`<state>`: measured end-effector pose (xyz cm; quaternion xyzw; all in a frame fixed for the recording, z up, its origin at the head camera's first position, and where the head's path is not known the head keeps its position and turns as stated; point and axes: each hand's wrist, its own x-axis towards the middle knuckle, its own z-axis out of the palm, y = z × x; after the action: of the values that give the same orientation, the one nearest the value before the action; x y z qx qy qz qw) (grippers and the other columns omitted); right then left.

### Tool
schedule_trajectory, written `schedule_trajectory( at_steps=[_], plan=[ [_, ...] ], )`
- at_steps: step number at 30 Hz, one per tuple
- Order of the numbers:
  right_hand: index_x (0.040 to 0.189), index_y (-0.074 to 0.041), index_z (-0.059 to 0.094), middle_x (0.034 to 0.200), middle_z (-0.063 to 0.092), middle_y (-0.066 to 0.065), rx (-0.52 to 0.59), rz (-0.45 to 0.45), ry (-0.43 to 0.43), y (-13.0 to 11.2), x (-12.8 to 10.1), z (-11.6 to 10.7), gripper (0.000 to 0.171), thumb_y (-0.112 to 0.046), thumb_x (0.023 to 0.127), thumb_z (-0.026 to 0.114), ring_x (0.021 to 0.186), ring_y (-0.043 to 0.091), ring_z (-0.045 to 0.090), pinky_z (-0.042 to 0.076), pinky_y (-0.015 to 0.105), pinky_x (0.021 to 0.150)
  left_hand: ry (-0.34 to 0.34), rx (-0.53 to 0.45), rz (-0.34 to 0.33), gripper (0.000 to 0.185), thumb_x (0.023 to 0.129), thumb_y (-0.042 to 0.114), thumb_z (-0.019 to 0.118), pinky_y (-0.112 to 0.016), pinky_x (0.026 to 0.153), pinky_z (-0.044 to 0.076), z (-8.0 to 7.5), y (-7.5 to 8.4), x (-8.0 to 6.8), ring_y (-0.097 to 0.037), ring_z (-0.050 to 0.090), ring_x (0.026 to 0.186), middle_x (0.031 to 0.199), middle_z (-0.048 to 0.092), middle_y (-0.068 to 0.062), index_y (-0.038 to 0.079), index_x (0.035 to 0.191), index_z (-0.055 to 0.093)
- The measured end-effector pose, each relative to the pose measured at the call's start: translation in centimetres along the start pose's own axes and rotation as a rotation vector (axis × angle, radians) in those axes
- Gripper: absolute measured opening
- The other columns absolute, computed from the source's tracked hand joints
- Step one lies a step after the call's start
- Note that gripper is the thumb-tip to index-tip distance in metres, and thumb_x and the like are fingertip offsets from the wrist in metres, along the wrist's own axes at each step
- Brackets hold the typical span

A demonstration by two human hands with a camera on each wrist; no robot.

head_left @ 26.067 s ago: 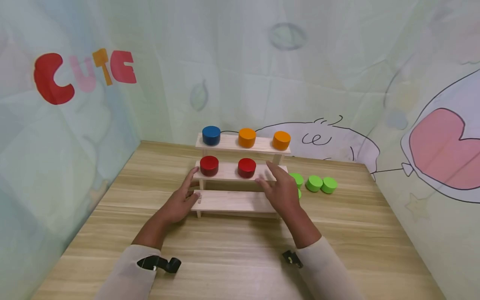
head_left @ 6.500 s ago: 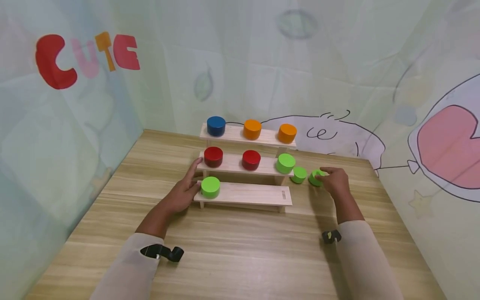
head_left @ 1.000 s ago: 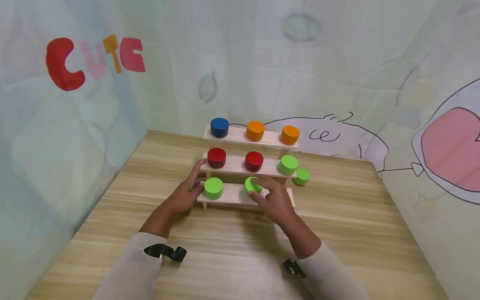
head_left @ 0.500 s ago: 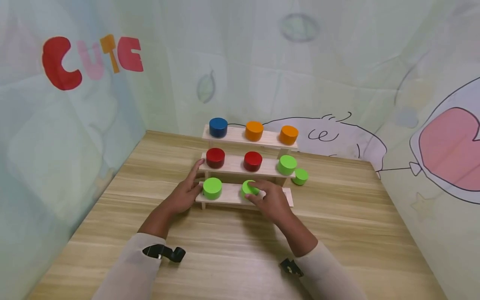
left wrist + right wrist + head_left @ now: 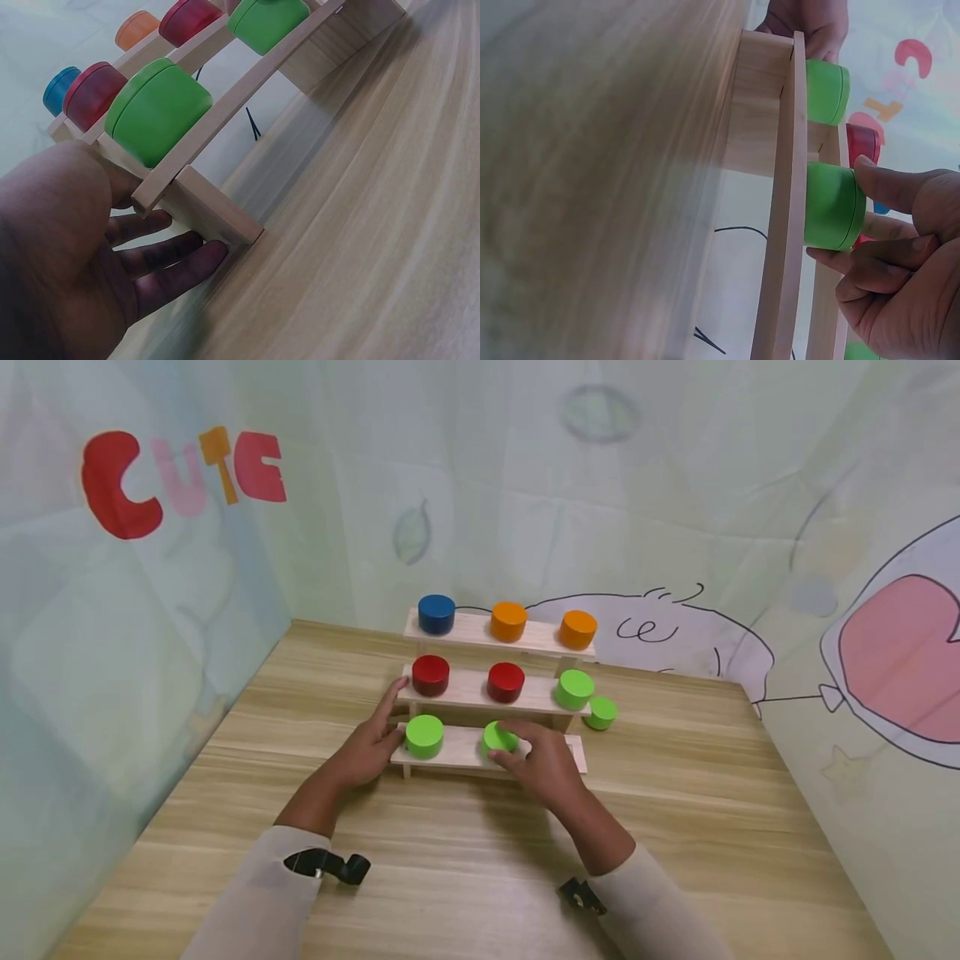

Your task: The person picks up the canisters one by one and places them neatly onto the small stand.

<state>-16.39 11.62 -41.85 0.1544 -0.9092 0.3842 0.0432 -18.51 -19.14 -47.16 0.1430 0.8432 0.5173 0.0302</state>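
Right hand has its fingers curled round a green disc, pinching it from above and the side; disc sits flat on the bottom step of a small wooden rack, about mid-length. Left hand lies with fingers straight and relaxed against the left end of the rack, fingertips touching the end post near the worktop, holding nothing. Just beside that hand, a second green disc rests on the bottom step near its left end, apart from the held one. Middle step carries two red discs at left and centre and a third green disc at the right end. Top step holds a blue disc at left, then two orange discs. A fourth green disc lies on the worktop just beside the rack's right end. Both forearms in pale sleeves, a black clip at each wrist. Printed fabric walls surround the worktop, with the letters "CUTE" on the left side.
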Motion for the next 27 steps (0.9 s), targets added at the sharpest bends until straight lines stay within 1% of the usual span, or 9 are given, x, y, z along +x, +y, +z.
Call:
schedule_trajectory(
  at_steps=[7, 12, 15, 17, 19, 20, 22, 24, 27],
  plan=[
    [0.143, -0.013, 0.074, 0.144, 0.075, 0.008, -0.021, 0.064, 0.001, -0.4, 0.0, -0.6, 0.065, -0.023, 0.083, 0.097, 0.139, 0.031, 0.068, 0.057, 0.053, 0.113, 0.002, 0.002, 0.005, 0.080, 0.115, 0.009, 0.045, -0.074, 0.124, 0.038, 0.0, 0.0, 0.1, -0.056, 0.052, 0.148, 0.179, 0.023, -0.028, 0.037, 0.177, 0.003],
    [0.143, -0.015, 0.074, 0.143, 0.075, 0.006, -0.004, 0.060, 0.011, -0.4, -0.1, -1.2, 0.066, -0.021, 0.081, 0.098, 0.142, 0.029, 0.066, 0.054, 0.052, 0.118, -0.002, 0.001, -0.001, 0.081, 0.115, 0.010, 0.044, -0.074, 0.123, 0.039, 0.1, 0.0, 0.1, -0.057, 0.051, 0.149, 0.177, 0.026, -0.031, 0.041, 0.176, 0.002],
    [0.143, -0.014, 0.074, 0.143, 0.076, 0.006, 0.024, 0.054, -0.001, -0.5, -0.1, -1.7, 0.066, -0.019, 0.082, 0.097, 0.143, 0.029, 0.066, 0.053, 0.052, 0.120, -0.002, 0.002, 0.000, 0.080, 0.115, 0.010, 0.044, -0.074, 0.123, 0.038, 0.1, 0.0, 0.1, -0.058, 0.050, 0.150, 0.179, 0.023, -0.029, 0.038, 0.177, 0.002],
    [0.143, -0.014, 0.074, 0.142, 0.076, 0.007, 0.036, 0.049, -0.011, -0.5, -0.2, -2.0, 0.064, -0.019, 0.083, 0.097, 0.141, 0.029, 0.067, 0.055, 0.052, 0.118, -0.003, 0.000, -0.001, 0.079, 0.115, 0.010, 0.044, -0.074, 0.123, 0.038, 0.0, 0.0, 0.1, -0.058, 0.049, 0.150, 0.179, 0.023, -0.029, 0.036, 0.177, 0.002],
    [0.142, -0.013, 0.074, 0.141, 0.076, 0.008, 0.040, 0.045, -0.014, -0.6, -0.2, -2.5, 0.062, -0.019, 0.084, 0.096, 0.133, 0.029, 0.071, 0.060, 0.051, 0.108, -0.006, -0.002, -0.003, 0.079, 0.115, 0.010, 0.044, -0.074, 0.124, 0.037, 0.0, 0.1, 0.0, -0.058, 0.049, 0.150, 0.179, 0.024, -0.029, 0.035, 0.177, 0.002],
    [0.142, -0.013, 0.074, 0.141, 0.076, 0.009, 0.036, 0.049, -0.012, -0.6, -0.3, -2.8, 0.061, -0.019, 0.085, 0.096, 0.124, 0.030, 0.074, 0.063, 0.049, 0.101, -0.007, -0.003, -0.004, 0.079, 0.115, 0.010, 0.044, -0.074, 0.124, 0.037, 0.0, 0.1, 0.0, -0.058, 0.049, 0.150, 0.178, 0.025, -0.029, 0.035, 0.177, 0.002],
    [0.142, -0.011, 0.074, 0.142, 0.076, 0.010, 0.027, 0.066, 0.000, -0.8, -0.4, -3.4, 0.061, -0.021, 0.086, 0.095, 0.119, 0.030, 0.074, 0.064, 0.047, 0.092, -0.008, -0.003, -0.009, 0.079, 0.115, 0.011, 0.044, -0.074, 0.124, 0.037, 0.0, 0.2, 0.0, -0.058, 0.050, 0.150, 0.177, 0.027, -0.030, 0.035, 0.177, 0.001],
    [0.145, -0.009, 0.072, 0.145, 0.074, 0.012, 0.025, 0.093, 0.011, -1.0, -0.6, -4.1, 0.064, -0.024, 0.087, 0.094, 0.121, 0.033, 0.073, 0.064, 0.048, 0.090, -0.008, -0.001, -0.012, 0.079, 0.115, 0.010, 0.044, -0.074, 0.124, 0.037, 0.0, 0.2, 0.1, -0.058, 0.050, 0.150, 0.177, 0.027, -0.030, 0.035, 0.177, 0.001],
    [0.149, -0.007, 0.067, 0.151, 0.069, 0.014, 0.038, 0.131, 0.023, -1.3, -0.9, -5.0, 0.068, -0.026, 0.089, 0.093, 0.142, 0.036, 0.065, 0.063, 0.054, 0.102, -0.011, -0.002, -0.013, 0.078, 0.115, 0.011, 0.043, -0.074, 0.123, 0.038, 0.0, 0.3, 0.1, -0.058, 0.050, 0.150, 0.177, 0.027, -0.030, 0.033, 0.177, 0.002]
  ],
)
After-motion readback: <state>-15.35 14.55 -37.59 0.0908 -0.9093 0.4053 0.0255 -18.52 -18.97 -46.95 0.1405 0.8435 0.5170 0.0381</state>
